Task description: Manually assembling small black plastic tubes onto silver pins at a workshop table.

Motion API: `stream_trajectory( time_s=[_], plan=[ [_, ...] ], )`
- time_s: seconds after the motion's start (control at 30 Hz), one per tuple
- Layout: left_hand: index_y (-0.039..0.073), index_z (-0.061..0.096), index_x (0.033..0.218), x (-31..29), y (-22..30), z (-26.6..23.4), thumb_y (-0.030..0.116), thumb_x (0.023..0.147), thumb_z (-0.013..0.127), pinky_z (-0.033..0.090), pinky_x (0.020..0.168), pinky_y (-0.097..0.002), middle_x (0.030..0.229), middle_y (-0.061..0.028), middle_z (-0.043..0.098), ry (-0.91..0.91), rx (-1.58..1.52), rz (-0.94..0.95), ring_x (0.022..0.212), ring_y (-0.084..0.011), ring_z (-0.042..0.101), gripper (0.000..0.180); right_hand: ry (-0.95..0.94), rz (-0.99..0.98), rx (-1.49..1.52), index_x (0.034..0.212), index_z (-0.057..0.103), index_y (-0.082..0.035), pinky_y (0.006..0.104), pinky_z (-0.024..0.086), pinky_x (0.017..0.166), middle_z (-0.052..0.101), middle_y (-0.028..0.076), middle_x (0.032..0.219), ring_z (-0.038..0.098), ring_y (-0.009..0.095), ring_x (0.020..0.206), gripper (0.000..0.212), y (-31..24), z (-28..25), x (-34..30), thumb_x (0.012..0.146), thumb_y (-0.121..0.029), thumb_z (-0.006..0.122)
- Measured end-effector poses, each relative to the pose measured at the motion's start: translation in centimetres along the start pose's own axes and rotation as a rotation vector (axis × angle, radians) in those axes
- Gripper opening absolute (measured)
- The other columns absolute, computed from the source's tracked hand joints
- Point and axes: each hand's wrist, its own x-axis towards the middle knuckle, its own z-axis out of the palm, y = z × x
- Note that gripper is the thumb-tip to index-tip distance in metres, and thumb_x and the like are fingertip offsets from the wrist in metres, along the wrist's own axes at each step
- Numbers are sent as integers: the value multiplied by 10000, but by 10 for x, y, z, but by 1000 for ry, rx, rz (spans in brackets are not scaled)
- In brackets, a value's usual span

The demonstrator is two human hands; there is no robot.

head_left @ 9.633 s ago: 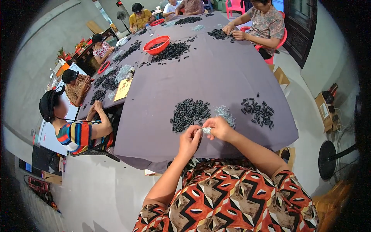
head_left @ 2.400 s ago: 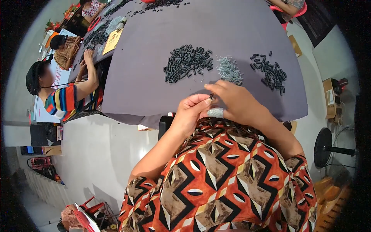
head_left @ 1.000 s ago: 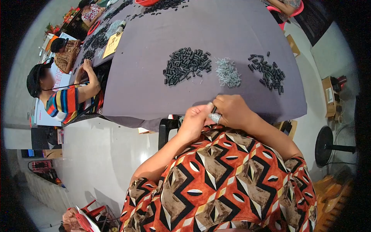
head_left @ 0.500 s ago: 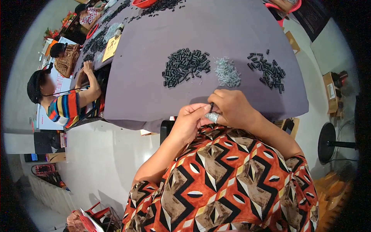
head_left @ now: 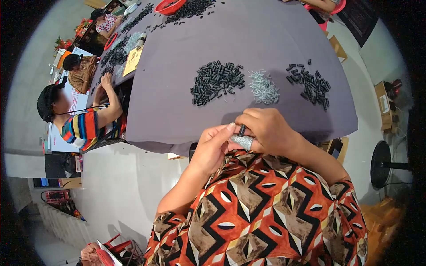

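Close to my body, just off the table's near edge, my two hands meet. My right hand (head_left: 265, 131) is closed, with a small black cylinder (head_left: 242, 130) upright at its fingertips. Against it, my left hand (head_left: 214, 145) has its thumb and fingers pinched together; what they hold is too small to make out. A shiny silvery patch (head_left: 242, 142) shows between the hands below the cylinder; I cannot tell whether it is loose clear pieces or a finger wrap. Beyond lie a large pile of black cylinders (head_left: 217, 83), a clear-silvery heap of small pieces (head_left: 264, 88) and looser black cylinders (head_left: 310, 83).
The grey-covered table (head_left: 173, 88) carries a red basket (head_left: 170, 6) with more black pieces at its far end. A yellow card (head_left: 132, 61) lies at left, near a person in a striped shirt (head_left: 86, 124). A black fan base (head_left: 380, 164) stands right.
The black cylinder shows more clearly at my right fingertips, and more of the silvery patch is exposed. The whole view has shifted slightly, moving the piles a little right and down.
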Motion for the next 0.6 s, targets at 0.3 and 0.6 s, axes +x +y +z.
stream_trajectory(
  time_s=[0.3,0.6],
  plan=[
    [-63,644,1080,-5,-3,1,212,1015,505,561,816,-309,1029,-135,693,8,30,53,873,-176,680,315,30,-32,19,912,595,-19,401,474,575,576,99,761,602,311,675,304,-4,1,0,697,-161,756],
    [-48,670,1067,-3,0,8,45,962,570,516,842,-268,1027,-96,699,36,383,177,910,-137,655,172,-45,74,7,975,600,-55,410,508,630,596,104,813,629,322,730,271,-4,-1,-2,779,-201,718]
  ],
)
